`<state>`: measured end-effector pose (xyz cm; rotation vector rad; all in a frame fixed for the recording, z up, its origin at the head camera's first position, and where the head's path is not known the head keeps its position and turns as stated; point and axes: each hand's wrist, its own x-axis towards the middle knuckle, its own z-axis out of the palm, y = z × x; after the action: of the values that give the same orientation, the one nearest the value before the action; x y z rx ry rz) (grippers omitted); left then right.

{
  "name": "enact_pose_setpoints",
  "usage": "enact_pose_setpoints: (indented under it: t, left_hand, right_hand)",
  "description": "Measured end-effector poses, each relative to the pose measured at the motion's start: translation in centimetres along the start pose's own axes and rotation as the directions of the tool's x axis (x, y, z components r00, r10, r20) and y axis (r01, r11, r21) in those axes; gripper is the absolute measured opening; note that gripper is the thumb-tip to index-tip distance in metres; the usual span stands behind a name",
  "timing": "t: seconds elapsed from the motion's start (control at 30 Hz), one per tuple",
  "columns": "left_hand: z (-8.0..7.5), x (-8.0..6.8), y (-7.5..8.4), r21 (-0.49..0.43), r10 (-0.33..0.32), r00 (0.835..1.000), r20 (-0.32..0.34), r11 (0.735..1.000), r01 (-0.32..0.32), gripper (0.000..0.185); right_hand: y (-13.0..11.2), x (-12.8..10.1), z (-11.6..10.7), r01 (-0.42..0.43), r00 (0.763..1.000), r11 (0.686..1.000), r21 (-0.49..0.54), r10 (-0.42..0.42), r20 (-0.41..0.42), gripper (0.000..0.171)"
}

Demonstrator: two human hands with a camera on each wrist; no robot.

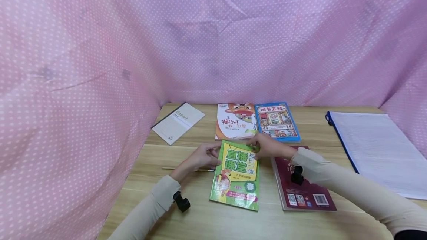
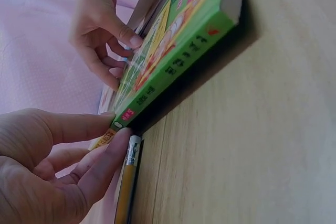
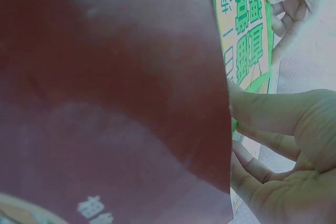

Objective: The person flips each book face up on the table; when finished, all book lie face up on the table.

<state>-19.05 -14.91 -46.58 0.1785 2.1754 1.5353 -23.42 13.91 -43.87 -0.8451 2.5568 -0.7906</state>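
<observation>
A green and yellow book [image 1: 235,175] is held between both hands near the middle of the table. My left hand [image 1: 203,157] pinches its upper left corner, thumb on the cover side, as the left wrist view shows at the spine [image 2: 173,74]. At the upper right corner my right hand [image 1: 271,146] grips the book, its thumb on the edge; some fingertips are hidden. A dark shadow runs below the spine. Beside the left fingertips lies a yellow pencil [image 2: 126,182] with a white eraser. The maroon book [image 1: 305,192] lies under the right forearm.
Behind the hands lie a white and orange picture book [image 1: 235,121] and a blue-edged comic-style book [image 1: 278,123]. A pale notebook [image 1: 180,123] rests at the back left. To the right is a white folder with blue trim [image 1: 383,147]. Pink dotted cloth [image 1: 213,40] hangs around the table.
</observation>
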Motion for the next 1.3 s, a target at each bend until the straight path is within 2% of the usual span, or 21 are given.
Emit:
enact_pose_setpoints:
  t: [0.23, 0.57, 0.77, 0.9, 1.3]
  left_hand:
    - [0.27, 0.27, 0.22, -0.001, 0.018, 1.000, 0.005, 1.000, -0.018, 0.081]
    - [0.39, 0.53, 0.33, 0.024, -0.014, 1.000, -0.009, 1.000, 0.015, 0.083]
    - [0.10, 0.46, 0.20, 0.072, 0.002, 1.000, 0.023, 0.997, -0.004, 0.085]
    - [0.11, 0.29, 0.07, 0.088, -0.011, 1.000, 0.015, 0.996, 0.010, 0.085]
    - [0.38, 0.31, -0.40, 0.055, 0.020, 1.000, -0.002, 0.998, -0.020, 0.081]
  right_hand:
    - [0.28, -0.01, -0.13, 0.008, 1.000, 0.999, -0.032, -0.009, -0.028, 0.054]
    - [0.64, 0.04, -0.12, 0.011, 0.998, 1.000, -0.012, -0.012, -0.058, 0.050]
    - [0.95, -0.32, -0.55, 0.003, 1.000, 1.000, 0.031, -0.003, 0.006, 0.059]
    - [0.86, -0.66, -0.62, -0.001, 0.999, 1.000, 0.018, 0.000, 0.047, 0.066]
    - [0.91, -0.17, -0.47, -0.004, 1.000, 0.999, -0.032, 0.005, 0.015, 0.065]
